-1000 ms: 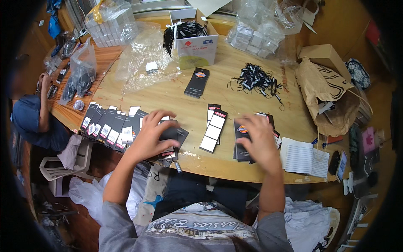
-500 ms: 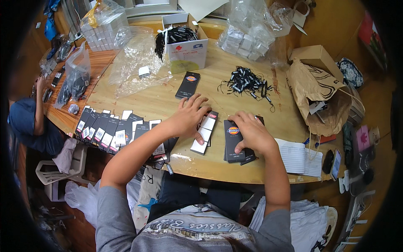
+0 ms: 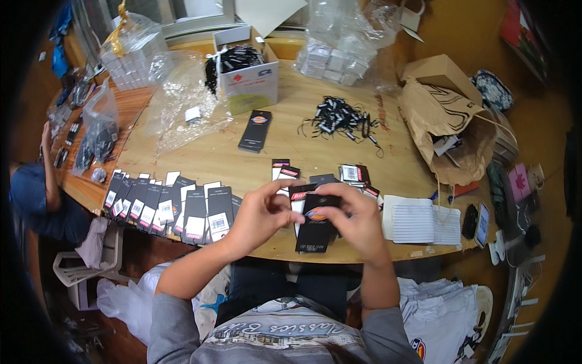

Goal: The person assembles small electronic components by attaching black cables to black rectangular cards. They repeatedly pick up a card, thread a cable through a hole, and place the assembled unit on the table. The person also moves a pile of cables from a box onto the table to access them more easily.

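Holding a black tag [image 3: 315,230] up off the table [image 3: 242,161] now, both hands meet at it: left hand [image 3: 262,213] & right hand [image 3: 359,219] each pinch its top edge. Half a sec ago they were flat on the tag stacks [image 3: 354,176]. So one's been picked up and is prob. being worked on, w/ the finished row [image 3: 170,206] to the left.
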The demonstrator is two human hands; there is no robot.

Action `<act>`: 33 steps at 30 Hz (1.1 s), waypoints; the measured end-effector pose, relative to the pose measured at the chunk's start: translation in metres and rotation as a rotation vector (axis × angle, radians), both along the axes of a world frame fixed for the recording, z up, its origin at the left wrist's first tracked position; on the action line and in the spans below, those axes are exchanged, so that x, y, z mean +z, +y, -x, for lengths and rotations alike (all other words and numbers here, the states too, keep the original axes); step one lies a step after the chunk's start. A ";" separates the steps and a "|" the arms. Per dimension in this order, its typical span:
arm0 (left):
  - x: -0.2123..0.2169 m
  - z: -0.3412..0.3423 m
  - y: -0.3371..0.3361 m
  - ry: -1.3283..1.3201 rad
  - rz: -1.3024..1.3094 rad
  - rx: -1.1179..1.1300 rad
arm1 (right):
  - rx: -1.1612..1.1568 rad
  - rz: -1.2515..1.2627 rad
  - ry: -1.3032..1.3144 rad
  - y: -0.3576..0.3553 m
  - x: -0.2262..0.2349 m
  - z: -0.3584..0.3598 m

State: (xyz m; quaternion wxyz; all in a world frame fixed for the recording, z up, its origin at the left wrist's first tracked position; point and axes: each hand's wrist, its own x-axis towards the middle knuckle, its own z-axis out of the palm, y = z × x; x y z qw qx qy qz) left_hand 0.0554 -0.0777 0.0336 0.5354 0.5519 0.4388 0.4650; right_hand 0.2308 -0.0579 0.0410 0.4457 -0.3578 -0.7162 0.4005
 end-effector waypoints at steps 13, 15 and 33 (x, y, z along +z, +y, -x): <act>-0.038 -0.008 -0.020 -0.150 0.111 0.133 | -0.610 0.003 -0.886 0.043 -0.049 -0.087; -0.027 -0.018 -0.018 -0.261 0.142 0.169 | -0.625 0.076 -0.818 0.045 -0.050 -0.087; -0.045 -0.030 -0.015 -0.112 0.074 0.185 | -0.504 0.325 -0.293 0.040 -0.026 -0.089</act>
